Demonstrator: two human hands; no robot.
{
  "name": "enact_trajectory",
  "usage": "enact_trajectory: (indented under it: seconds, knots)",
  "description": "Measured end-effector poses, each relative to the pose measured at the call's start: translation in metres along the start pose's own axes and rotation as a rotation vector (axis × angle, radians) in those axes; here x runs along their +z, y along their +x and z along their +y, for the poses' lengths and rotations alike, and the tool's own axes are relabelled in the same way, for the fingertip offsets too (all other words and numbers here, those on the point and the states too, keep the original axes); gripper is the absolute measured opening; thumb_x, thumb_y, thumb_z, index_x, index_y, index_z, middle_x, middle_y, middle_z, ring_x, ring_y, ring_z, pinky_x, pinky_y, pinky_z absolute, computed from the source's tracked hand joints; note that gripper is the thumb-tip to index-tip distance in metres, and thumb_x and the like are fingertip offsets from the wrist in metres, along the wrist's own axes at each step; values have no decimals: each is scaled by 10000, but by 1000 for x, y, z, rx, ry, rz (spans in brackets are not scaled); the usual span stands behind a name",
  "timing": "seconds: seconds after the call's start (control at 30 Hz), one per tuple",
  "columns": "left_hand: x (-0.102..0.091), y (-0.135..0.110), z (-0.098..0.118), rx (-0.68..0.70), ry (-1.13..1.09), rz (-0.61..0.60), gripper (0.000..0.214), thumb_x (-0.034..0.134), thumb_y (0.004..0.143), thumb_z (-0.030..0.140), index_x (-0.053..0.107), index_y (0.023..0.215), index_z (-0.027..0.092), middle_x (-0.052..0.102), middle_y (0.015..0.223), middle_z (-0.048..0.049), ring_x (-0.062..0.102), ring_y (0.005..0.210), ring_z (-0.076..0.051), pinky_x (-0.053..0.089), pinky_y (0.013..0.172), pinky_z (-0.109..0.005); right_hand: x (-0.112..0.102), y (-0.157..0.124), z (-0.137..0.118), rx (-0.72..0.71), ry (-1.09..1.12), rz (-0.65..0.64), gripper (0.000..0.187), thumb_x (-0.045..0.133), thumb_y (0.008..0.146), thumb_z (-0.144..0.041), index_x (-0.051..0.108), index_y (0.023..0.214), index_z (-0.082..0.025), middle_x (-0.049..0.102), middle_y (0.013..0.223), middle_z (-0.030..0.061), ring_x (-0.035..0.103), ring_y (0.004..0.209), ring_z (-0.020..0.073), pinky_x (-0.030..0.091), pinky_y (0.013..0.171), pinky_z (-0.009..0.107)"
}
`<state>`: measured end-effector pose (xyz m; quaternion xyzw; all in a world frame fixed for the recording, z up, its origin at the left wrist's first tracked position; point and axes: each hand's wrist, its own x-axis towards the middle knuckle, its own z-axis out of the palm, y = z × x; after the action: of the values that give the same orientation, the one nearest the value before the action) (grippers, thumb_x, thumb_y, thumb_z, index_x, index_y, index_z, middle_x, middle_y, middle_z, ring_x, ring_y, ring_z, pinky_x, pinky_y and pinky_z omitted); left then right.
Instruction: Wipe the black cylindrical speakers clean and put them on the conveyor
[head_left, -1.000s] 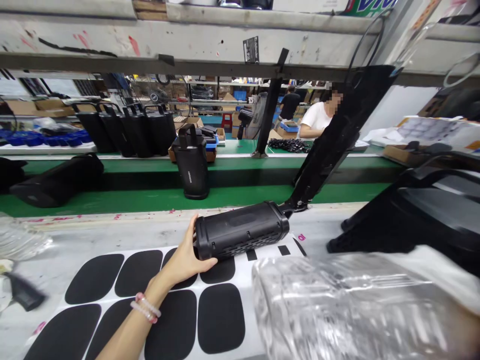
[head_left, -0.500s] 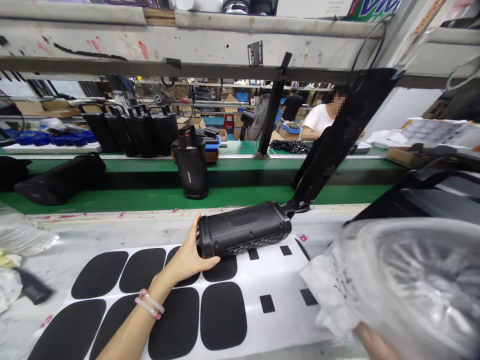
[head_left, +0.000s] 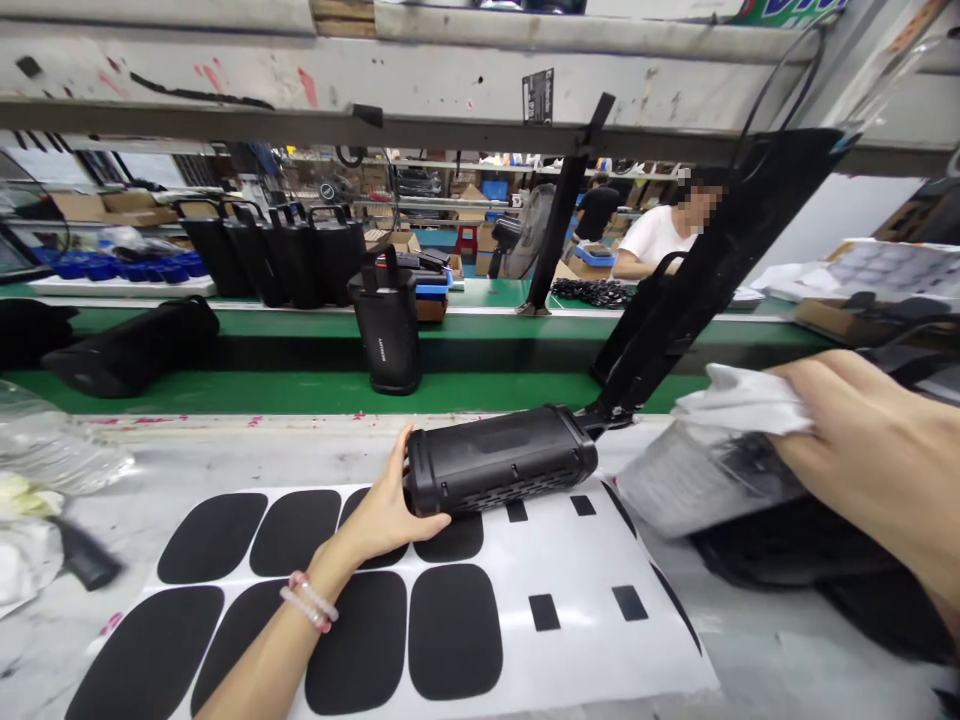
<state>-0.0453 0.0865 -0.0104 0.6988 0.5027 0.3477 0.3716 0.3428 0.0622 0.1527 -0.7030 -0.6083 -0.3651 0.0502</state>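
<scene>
A black portable speaker (head_left: 502, 455) lies on its side, its slotted face towards me. My left hand (head_left: 386, 515) grips its left end, thumb in front and fingers behind. At the right, my right hand (head_left: 855, 430) is closed on a crumpled white cloth (head_left: 742, 402). Directly under the cloth is a blurred see-through thing (head_left: 667, 485), which looks like a plastic bottle; whether the hand bears it, I cannot make out. Beneath the speaker and my left forearm spreads a white sheet (head_left: 577, 655) with rounded black pieces (head_left: 455, 632) and small black squares (head_left: 544, 612).
Behind the bench runs a green belt (head_left: 480, 393), with an upright black speaker (head_left: 386, 330) on it and another lying left (head_left: 139, 345). A slanting black post (head_left: 720, 260) rises behind the held speaker. Clear plastic (head_left: 56, 440) lies left. A person (head_left: 660, 240) sits beyond.
My right hand has come up into view at the right with the white cloth. The large clear bottle no longer fills the lower right corner. My left hand keeps its grip on the speaker.
</scene>
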Motion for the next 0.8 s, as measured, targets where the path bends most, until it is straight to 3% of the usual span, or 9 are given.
enact_trajectory:
  seconds: [0.1, 0.2, 0.33, 0.43, 0.5, 0.57, 0.63, 0.7, 0.8]
  knots:
    - [0, 0, 2, -19, -6, -7, 1210, 778, 680, 294, -53, 1554, 186, 287, 1555, -226, 375, 1416, -372, 265, 1173, -553, 16, 23, -17, -5, -22, -101, 110, 574, 873, -188, 613, 973, -167, 622, 1034, 101, 547, 666, 168, 238, 522, 299]
    - [0, 1, 3, -32, -2, -7, 1217, 774, 668, 299, -54, 1551, 170, 246, 1571, -230, 336, 1439, -377, 234, 1190, -540, 22, 33, -20, -77, -48, -132, 154, 514, 921, -211, 636, 993, -150, 612, 1008, 125, 558, 800, 215, 235, 550, 308]
    - [0, 1, 3, -10, -8, -22, 1204, 770, 688, 317, -59, 1551, 183, 199, 1594, -209, 281, 1465, -370, 222, 1201, -532, 8, 37, -30, -7, -128, 125, 281, 461, 944, -275, 671, 950, -88, 593, 1069, 232, 526, 966, 342, 299, 638, 376]
    - [0, 1, 2, -8, -17, -25, 1192, 763, 696, 314, -57, 1551, 186, 227, 1582, -208, 275, 1464, -383, 223, 1196, -560, -6, 30, -83, -10, 186, 279, 269, 437, 901, -180, 663, 849, -46, 628, 847, 219, 566, 792, 299, 380, 623, 384]
    - [1, 1, 1, -18, -11, -16, 1184, 762, 685, 309, -35, 1550, 174, 263, 1564, -218, 282, 1456, -399, 239, 1185, -582, -9, 15, -138, -214, 565, 348, 290, 398, 881, -101, 676, 832, -34, 648, 776, 206, 578, 707, 278, 451, 621, 401]
    - [2, 1, -1, 4, -36, 0, 1193, 779, 649, 288, 2, 1547, 176, 285, 1558, -214, 279, 1457, -401, 247, 1186, -578, -6, -6, -191, -415, 685, 334, 355, 373, 818, -10, 706, 918, -87, 705, 816, 139, 632, 747, 227, 537, 697, 340]
    - [4, 2, -4, 47, -86, 11, 1207, 793, 613, 256, 24, 1542, 195, 312, 1556, -194, 311, 1450, -376, 259, 1195, -544, 3, -28, -226, -556, 749, 325, 464, 388, 748, 17, 716, 1048, -118, 743, 1001, 116, 665, 988, 230, 565, 860, 327]
    - [5, 2, -5, 60, -112, 26, 1195, 794, 602, 236, 48, 1535, 201, 344, 1544, -183, 371, 1423, -352, 274, 1195, -525, 13, -42, -239, -661, 854, 258, 594, 379, 702, 39, 667, 1204, -91, 699, 1211, 123, 617, 1176, 225, 548, 975, 350]
    - [4, 3, -6, 54, -110, 43, 1165, 798, 594, 227, 99, 1525, 187, 363, 1531, -187, 402, 1403, -350, 270, 1196, -536, 23, -49, -234, -665, 909, 231, 674, 368, 659, 32, 595, 1293, -2, 640, 1291, 199, 589, 1239, 264, 529, 1023, 440]
